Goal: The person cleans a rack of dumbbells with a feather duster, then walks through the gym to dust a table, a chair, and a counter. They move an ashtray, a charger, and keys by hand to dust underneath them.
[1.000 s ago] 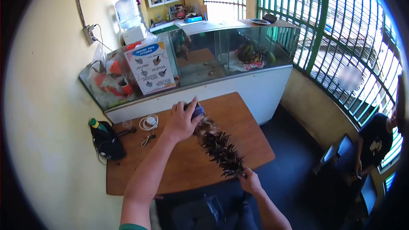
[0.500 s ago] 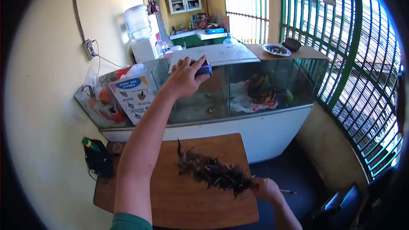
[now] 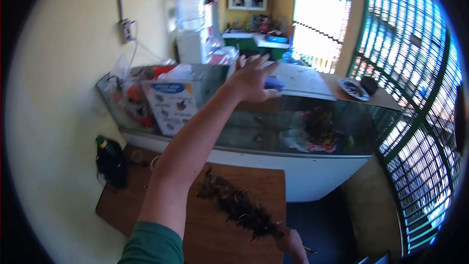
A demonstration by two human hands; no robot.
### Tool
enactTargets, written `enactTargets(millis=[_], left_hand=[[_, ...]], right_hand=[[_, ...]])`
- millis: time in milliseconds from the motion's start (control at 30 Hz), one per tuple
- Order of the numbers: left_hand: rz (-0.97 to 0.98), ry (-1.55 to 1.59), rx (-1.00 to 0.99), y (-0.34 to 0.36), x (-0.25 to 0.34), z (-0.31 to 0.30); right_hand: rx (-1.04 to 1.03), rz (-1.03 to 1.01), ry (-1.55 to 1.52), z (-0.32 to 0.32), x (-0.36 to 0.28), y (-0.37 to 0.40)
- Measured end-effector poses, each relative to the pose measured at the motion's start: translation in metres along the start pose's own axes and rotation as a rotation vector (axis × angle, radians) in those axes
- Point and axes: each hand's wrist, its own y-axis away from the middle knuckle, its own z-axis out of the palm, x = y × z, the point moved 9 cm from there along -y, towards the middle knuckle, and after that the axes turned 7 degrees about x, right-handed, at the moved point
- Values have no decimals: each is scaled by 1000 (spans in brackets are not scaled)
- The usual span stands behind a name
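My left hand [image 3: 250, 80] reaches out over the top of the glass display case [image 3: 244, 129], its fingers spread apart. Close beside its thumb and fingers is a small blue-purple box [image 3: 274, 83], blurred, on the case's top edge; whether the hand still touches it is hard to tell. Low in the view, my right hand [image 3: 291, 243] is wrapped round the handle of a dark feather duster [image 3: 239, 210]. The duster's feathers point up and left above the brown wooden table [image 3: 210, 244].
A plate [image 3: 353, 91] and a dark round object [image 3: 369, 85] stand on the case's right end. A menu board [image 3: 172, 107] leans at its left. A black bag [image 3: 111, 164] is by the wall. Behind stands a water dispenser [image 3: 191, 39]; green window bars [image 3: 415, 142] line the right.
My left hand has gone from gripping the small box to spread fingers beside it. The view has shifted, and the right hand still holds the feather duster over the table.
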Motion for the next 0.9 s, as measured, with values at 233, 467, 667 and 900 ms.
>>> enactTargets(millis=[233,467,667,900], left_hand=[[-213,125,364,218,-68,-78],[-1163,142,301,551,-198,47],[-1302,-116,-199,557,-261,125],[-1420,-110,-276,548,-262,156]], right_hand=[[1,16,-71,39,-35,-13],[-84,273,-158,110,-32,-12],[-27,287,-226,136,-28,-9],[-15,376,-181,128,-53,1]])
